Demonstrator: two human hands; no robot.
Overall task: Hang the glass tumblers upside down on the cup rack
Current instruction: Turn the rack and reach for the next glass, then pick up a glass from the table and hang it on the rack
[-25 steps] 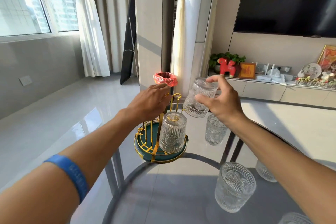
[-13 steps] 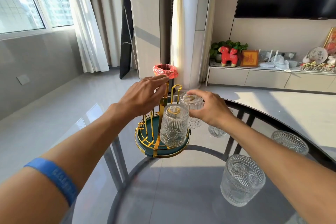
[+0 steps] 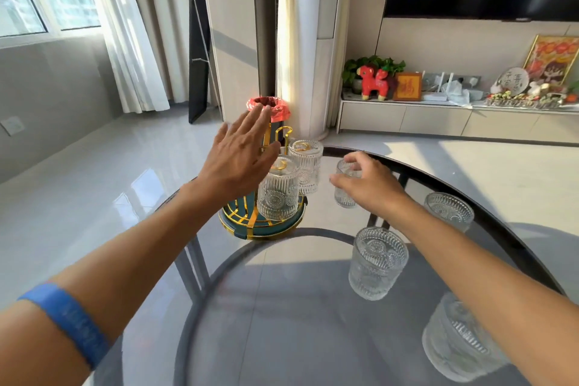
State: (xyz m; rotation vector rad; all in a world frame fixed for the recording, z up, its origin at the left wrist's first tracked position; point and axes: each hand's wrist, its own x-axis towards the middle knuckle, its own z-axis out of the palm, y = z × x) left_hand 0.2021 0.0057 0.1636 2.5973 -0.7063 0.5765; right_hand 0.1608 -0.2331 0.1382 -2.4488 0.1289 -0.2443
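**Two tumblers hung on the rack, a third being grasped on the table**

The left hand (image 3: 241, 160) is held above and just left of the cup rack (image 3: 261, 222), palm down, with the fingers spread and extended; nothing is held in it, and whether the gold uprights are touched cannot be told. The left forearm is stretched forward from the lower left, and a blue wristband (image 3: 67, 321) is worn on it.

The right hand (image 3: 368, 183) is reached forward over the glass table (image 3: 282, 307), palm down, with its fingers curled around the rim and side of a small tumbler (image 3: 344, 185) that stands on the tabletop just right of the rack. The fingers are seen against the glass, though how firmly it is gripped cannot be told.

On the rack, two tumblers are hung upside down side by side: the near tumbler (image 3: 279, 194) at the front and the far tumbler (image 3: 305, 166) behind it.

Three more glasses are left standing on the table: an upright glass (image 3: 377, 263) near the middle, another (image 3: 449, 210) beyond the right forearm, and a blurred one (image 3: 454, 341) at the lower right.
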